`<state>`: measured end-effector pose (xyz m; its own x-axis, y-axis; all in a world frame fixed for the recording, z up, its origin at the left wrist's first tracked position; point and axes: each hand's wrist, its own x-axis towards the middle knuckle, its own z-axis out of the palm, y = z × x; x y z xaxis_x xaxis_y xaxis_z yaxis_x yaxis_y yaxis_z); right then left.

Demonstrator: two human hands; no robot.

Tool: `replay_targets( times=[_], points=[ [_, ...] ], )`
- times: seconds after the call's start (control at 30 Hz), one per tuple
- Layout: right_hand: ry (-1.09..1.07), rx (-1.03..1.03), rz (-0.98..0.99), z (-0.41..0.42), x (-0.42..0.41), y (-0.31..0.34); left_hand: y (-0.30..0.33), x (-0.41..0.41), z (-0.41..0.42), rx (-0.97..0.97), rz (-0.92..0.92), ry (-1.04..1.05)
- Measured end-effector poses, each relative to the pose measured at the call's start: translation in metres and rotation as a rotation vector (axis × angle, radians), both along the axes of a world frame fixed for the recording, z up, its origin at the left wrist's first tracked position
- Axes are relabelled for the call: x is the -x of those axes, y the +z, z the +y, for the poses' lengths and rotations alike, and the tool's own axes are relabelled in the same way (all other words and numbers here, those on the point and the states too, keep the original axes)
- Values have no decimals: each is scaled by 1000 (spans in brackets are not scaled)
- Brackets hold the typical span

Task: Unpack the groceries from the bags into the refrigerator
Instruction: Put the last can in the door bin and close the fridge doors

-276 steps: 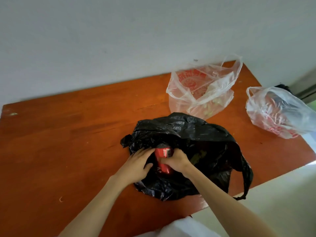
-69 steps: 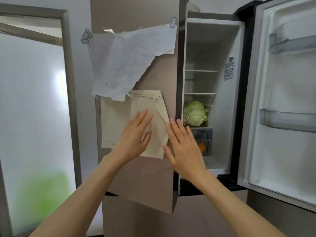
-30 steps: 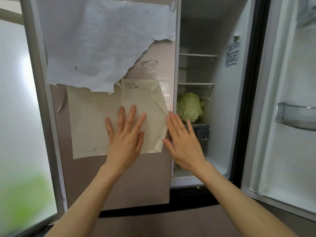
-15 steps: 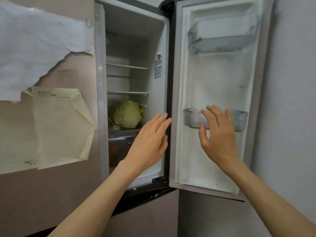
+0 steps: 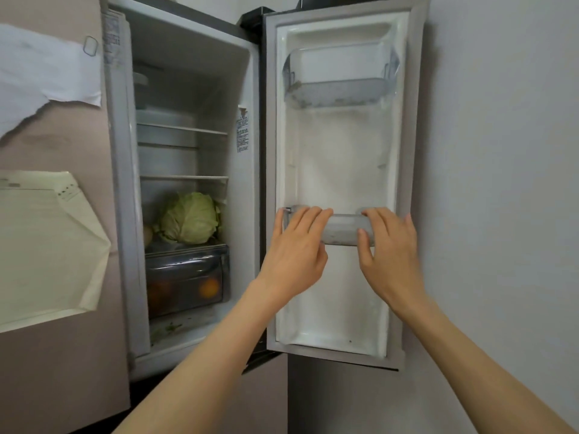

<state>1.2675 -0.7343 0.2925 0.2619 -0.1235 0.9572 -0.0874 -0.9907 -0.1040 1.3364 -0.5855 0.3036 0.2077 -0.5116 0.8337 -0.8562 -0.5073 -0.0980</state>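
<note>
The refrigerator's right door [image 5: 341, 170] stands wide open against the wall. Both hands grip its lower clear door shelf [image 5: 343, 230]: my left hand [image 5: 297, 252] holds the left end, my right hand [image 5: 390, 249] the right end, fingers curled over the rim. Inside the compartment [image 5: 188, 151] a green cabbage [image 5: 189, 217] rests above a clear drawer [image 5: 185, 277] holding orange fruit [image 5: 209, 288]. No grocery bags are in view.
An upper clear door shelf [image 5: 341, 79] looks empty. The left door [image 5: 56, 136] is shut and carries a torn white sheet [image 5: 44, 76] and a cream paper [image 5: 47, 245]. A grey wall [image 5: 501, 183] lies right of the open door.
Both hands have moved onto the lower door shelf and closed on its ends; half a second ago they were open in the air. The view shifted right from the papers.
</note>
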Motion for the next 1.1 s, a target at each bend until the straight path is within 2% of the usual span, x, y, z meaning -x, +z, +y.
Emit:
replay_targets(
  times=[0.23, 0.37, 0.57, 0.83, 0.93, 1.1],
  points=[
    [151, 244, -123, 30, 13, 3, -1, -6, 49, 77, 114, -49],
    [39, 244, -113, 39, 22, 4, 6, -4, 80, 115, 241, -27],
    [-70, 163, -92, 63, 23, -3, -1, 22, 93, 96, -17, -109],
    [73, 160, -29, 135, 10, -9, 2, -4, 164, 21, 52, 58],
    [89, 214, -11, 166, -2, -10, -1, -15, 190, 1, 114, 162],
    [50, 352, 94, 216, -28, -7, -5, -22, 239, 31, 100, 268]
  ],
)
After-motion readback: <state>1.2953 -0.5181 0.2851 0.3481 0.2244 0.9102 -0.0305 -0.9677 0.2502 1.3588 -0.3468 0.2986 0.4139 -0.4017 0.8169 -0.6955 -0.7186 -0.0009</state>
